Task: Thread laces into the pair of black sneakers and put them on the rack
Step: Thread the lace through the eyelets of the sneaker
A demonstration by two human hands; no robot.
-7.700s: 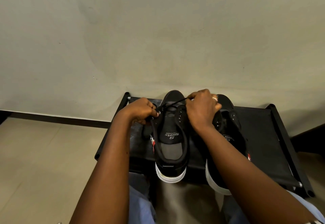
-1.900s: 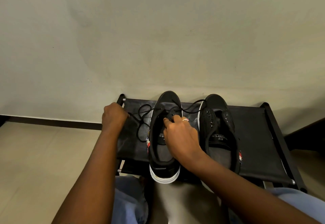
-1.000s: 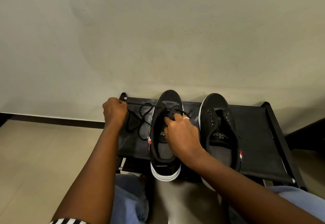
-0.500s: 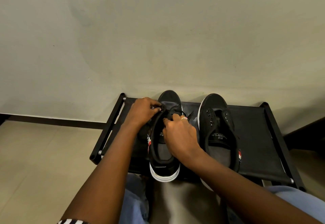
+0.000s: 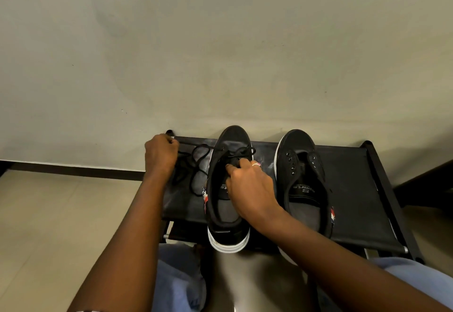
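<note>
The left hand (image 5: 160,154) is swinging back out from the left sneaker (image 5: 229,189) to the rack (image 5: 353,189) corner, fingers curled round the lace (image 5: 196,164) and drawing it taut. The right hand (image 5: 250,186) is pinching the eyelet edge, bracing. Pulling level, steadily, should seat the lace flat; the right sneaker (image 5: 304,181) is waiting unlaced beside it.

We saw a plain, pale grey-green plastered wall (image 5: 220,42) filling the upper view, a dark skirting strip (image 5: 73,170) along its foot, and beige glossy floor tiles (image 5: 49,226) below; a dark furniture edge (image 5: 426,184) stood at right.
</note>
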